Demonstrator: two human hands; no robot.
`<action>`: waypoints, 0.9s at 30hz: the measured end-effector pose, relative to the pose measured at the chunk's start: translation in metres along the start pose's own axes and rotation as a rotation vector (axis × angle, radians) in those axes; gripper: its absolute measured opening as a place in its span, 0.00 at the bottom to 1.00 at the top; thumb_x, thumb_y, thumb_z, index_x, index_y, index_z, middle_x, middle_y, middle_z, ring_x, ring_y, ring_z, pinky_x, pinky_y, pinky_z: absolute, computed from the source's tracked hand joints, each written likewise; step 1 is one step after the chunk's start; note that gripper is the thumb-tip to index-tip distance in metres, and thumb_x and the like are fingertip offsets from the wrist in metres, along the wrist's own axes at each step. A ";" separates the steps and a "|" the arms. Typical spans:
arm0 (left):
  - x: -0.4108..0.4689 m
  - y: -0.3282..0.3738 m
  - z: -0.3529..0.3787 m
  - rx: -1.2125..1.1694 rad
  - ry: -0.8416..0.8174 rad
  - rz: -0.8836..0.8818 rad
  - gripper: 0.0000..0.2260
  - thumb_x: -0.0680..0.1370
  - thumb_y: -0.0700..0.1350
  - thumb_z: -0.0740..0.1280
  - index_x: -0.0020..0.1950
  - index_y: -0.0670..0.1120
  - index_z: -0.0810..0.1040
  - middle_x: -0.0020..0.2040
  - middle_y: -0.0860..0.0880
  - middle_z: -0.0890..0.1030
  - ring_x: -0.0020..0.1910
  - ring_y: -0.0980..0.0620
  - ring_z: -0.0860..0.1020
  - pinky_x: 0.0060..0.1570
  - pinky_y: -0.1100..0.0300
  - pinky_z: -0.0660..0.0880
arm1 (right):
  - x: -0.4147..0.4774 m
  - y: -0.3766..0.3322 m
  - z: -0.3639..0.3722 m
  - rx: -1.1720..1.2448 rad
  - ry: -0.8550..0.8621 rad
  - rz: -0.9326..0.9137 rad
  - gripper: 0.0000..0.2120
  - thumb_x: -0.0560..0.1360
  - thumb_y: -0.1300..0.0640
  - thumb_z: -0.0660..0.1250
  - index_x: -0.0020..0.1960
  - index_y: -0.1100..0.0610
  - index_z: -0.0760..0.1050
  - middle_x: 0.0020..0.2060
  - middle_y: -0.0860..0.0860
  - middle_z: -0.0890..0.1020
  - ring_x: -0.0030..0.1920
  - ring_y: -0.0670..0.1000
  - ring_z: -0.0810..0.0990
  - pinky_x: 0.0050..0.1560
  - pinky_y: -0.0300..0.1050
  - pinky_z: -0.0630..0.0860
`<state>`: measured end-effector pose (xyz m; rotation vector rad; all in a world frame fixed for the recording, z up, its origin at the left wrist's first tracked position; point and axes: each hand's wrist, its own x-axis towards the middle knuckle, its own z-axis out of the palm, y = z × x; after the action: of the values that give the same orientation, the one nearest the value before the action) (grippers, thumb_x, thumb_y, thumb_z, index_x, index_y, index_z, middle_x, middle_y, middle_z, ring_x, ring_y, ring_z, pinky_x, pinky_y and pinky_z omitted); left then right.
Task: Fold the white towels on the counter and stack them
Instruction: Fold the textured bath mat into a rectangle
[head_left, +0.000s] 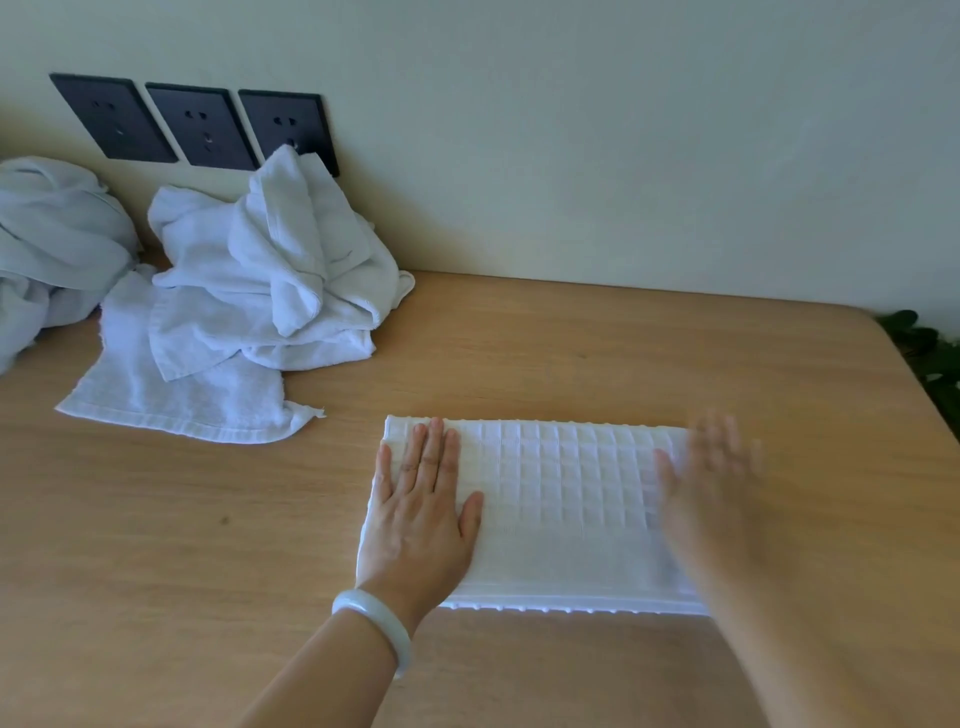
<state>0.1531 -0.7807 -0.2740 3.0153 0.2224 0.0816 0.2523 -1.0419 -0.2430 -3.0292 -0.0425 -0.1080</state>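
The left hand (421, 514) lies flat, fingers straight and together, pressing one end of a folded white waffle-weave towel (561, 512) on the light wooden counter (571, 353). The blurred right hand (711, 493), fingers straight, covers the other end. Crumpled white terry towels (260, 280) lie beyond the left hand, well apart.

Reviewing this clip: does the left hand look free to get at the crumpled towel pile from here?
Probably yes. The left hand lies flat on the folded towel, holding nothing, and only bare counter lies between it and the pile, to its left.
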 end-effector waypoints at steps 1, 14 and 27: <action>0.000 0.000 0.000 0.002 0.002 0.000 0.30 0.82 0.59 0.44 0.80 0.44 0.51 0.81 0.46 0.50 0.80 0.50 0.45 0.76 0.43 0.47 | -0.011 -0.029 0.001 0.057 0.053 -0.140 0.33 0.81 0.45 0.43 0.75 0.66 0.62 0.75 0.62 0.63 0.77 0.60 0.57 0.77 0.57 0.48; -0.002 -0.002 -0.003 0.007 0.020 0.026 0.29 0.82 0.56 0.46 0.80 0.43 0.55 0.80 0.45 0.54 0.79 0.47 0.50 0.75 0.42 0.49 | -0.008 0.015 0.020 0.006 -0.150 -0.161 0.39 0.76 0.36 0.29 0.81 0.55 0.47 0.80 0.50 0.50 0.79 0.49 0.45 0.78 0.49 0.43; 0.022 0.066 -0.013 -0.018 -0.023 0.132 0.25 0.79 0.50 0.51 0.71 0.44 0.73 0.73 0.45 0.71 0.75 0.46 0.64 0.69 0.40 0.55 | -0.031 -0.084 0.020 0.086 -0.039 -0.398 0.26 0.81 0.50 0.48 0.72 0.60 0.70 0.71 0.57 0.72 0.74 0.57 0.67 0.73 0.57 0.53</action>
<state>0.1831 -0.8405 -0.2526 3.0080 0.0208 0.0601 0.2204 -0.9569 -0.2559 -2.8934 -0.6357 -0.0771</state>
